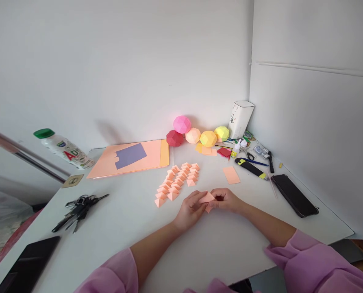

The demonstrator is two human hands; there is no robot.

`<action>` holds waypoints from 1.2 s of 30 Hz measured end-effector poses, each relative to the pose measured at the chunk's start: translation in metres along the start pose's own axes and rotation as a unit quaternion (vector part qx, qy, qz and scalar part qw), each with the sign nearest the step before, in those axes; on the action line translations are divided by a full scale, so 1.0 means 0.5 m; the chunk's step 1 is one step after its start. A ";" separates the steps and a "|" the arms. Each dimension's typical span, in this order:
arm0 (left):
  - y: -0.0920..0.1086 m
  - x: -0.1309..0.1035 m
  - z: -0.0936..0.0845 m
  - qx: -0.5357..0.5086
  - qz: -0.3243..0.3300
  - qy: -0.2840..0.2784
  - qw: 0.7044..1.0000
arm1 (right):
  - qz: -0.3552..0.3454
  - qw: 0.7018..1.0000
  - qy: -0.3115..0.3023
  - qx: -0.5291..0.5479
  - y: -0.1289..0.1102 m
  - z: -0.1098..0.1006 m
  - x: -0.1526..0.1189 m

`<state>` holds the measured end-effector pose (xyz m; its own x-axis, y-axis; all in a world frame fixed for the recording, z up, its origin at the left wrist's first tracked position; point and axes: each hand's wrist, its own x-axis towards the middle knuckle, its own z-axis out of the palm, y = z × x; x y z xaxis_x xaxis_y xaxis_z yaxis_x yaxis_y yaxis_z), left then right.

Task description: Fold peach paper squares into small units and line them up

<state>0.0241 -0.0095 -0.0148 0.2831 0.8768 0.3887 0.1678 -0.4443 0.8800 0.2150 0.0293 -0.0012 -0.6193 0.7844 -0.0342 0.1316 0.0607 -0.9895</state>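
Observation:
A small folded peach paper piece (208, 198) is pinched between my two hands above the white table. My left hand (190, 208) grips its left side, and my right hand (227, 199) holds its right side with thumb and fingers. Just beyond my left hand, several folded peach paper units (172, 183) stand in overlapping rows. A flat peach paper rectangle (231, 175) lies beyond my right hand. Parts of the held piece are hidden by my fingers.
Paper balls (208, 138) line the wall. Peach sheets (138, 156) lie back left, near a bottle (67, 149). Keys (80, 207) and a dark device (29, 264) are left; a cutter (252, 168) and phone (294, 195) are right.

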 end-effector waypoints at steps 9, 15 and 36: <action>0.000 0.003 0.002 0.025 -0.044 0.018 0.999 | -0.027 0.997 0.068 -0.015 0.004 -0.001 0.002; 0.008 0.006 -0.001 0.033 -0.061 0.001 0.998 | -0.022 0.997 0.069 -0.021 0.003 -0.003 0.001; 0.030 0.009 -0.002 0.005 -0.118 -0.033 0.993 | 0.018 0.992 0.107 0.062 -0.007 -0.001 0.002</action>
<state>0.0269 -0.0122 0.0001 0.2957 0.9428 0.1541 0.2449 -0.2307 0.9417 0.2143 0.0300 0.0023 -0.4358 0.8985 -0.0530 0.0458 -0.0367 -0.9983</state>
